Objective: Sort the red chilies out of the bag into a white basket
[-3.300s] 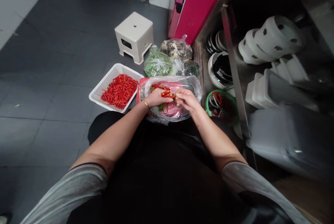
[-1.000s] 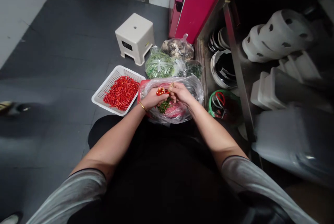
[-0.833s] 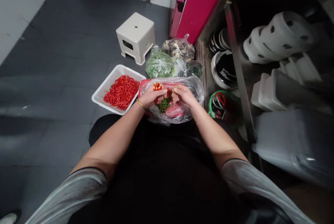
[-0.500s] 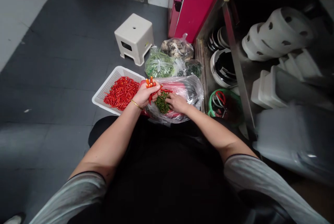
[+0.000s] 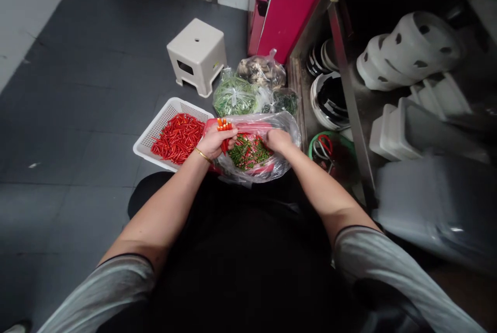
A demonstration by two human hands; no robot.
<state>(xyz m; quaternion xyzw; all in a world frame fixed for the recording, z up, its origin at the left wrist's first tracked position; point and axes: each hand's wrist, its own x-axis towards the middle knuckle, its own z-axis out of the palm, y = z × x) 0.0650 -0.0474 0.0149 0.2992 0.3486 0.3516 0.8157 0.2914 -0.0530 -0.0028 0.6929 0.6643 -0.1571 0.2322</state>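
Note:
Several red chillies (image 5: 224, 127) are gripped in my left hand (image 5: 216, 141), their cut orange ends pointing up. My right hand (image 5: 278, 141) is closed at the right inner side of a clear plastic bag (image 5: 292, 127); whatever its fingers hold is hidden. Between my hands, green stems mixed with red chillies (image 5: 249, 153) lie in the bag, which has a red surface showing through it. Left of the bag, a white perforated basket (image 5: 145, 141) holds a heap of red chillies (image 5: 179, 137).
A white stool (image 5: 196, 51) stands beyond the basket. Bagged greens (image 5: 235, 96) and bagged mushrooms (image 5: 262, 71) lie behind the open bag. On the right are a metal shelf (image 5: 351, 95) with white containers and a green basket (image 5: 310, 147) with red-handled scissors.
My right hand has moved right, off the green stems, and its fingers have closed. More stems and red chillies show in the bag. My left hand still holds its bunch.

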